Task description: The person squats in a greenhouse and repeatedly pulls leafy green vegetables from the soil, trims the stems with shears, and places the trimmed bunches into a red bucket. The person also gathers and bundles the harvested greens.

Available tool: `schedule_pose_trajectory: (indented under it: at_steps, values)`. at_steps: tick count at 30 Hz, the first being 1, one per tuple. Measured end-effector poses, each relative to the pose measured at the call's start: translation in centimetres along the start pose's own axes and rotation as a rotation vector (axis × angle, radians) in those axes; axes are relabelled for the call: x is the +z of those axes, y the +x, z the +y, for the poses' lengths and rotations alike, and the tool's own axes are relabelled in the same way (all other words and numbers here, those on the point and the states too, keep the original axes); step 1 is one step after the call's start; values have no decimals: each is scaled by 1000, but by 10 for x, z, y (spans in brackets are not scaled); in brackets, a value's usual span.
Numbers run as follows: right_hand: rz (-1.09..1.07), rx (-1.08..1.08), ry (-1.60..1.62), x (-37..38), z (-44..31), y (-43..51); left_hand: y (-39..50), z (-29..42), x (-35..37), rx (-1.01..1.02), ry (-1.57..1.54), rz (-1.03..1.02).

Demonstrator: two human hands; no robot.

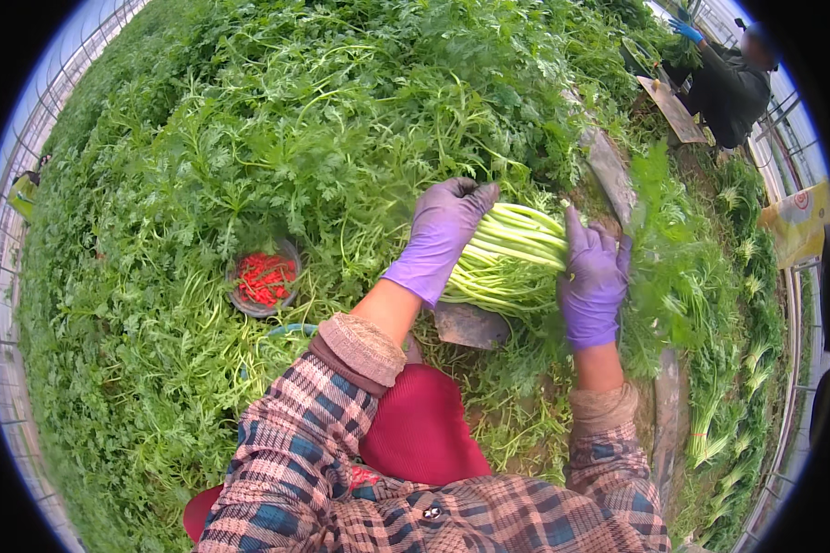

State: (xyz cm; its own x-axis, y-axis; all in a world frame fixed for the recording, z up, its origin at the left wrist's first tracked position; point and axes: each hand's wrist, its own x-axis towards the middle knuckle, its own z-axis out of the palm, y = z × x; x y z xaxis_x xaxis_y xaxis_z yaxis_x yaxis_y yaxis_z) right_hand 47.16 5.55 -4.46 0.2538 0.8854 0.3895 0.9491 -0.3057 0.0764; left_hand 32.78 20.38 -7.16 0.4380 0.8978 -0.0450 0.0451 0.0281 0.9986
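Observation:
Both my hands wear purple gloves with dark soil on the fingers. My left hand grips the cut ends of a bunch of pale green stems, which look like leafy chrysanthemum greens. At the other end, my right hand holds the same bunch where the leaves begin, its fingers partly spread. The feathery leafy tops fan out to the right, blurred. Directly below lies a second layer of stems, over a dirty flat board that is mostly covered.
A dark bowl of red ties sits among the dense standing greens on my left. Tied bunches lie in a row at right. Another person works at upper right beside a board. A yellow printed bag is at far right.

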Motion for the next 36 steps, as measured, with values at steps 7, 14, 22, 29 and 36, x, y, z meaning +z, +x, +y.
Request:
schedule_pose_trajectory:
  at_steps: [7, 14, 22, 29, 36]
  values:
    - [-477, -107, 330, 117, -23, -37, 1, -168, -26, -234, 260, 15]
    - [-420, -248, 98, 88, -50, -16, -1, -144, -28, -334, 281, -66]
    - [-499, -221, 104, 124, -93, -16, 1, -133, -37, -351, 386, -138]
    - [-436, -196, 150, 136, -88, -13, -32, -113, -84, 107, 856, -2]
    - [-566, -114, 237, 138, -83, -12, -25, -137, -53, 576, 1478, -355]
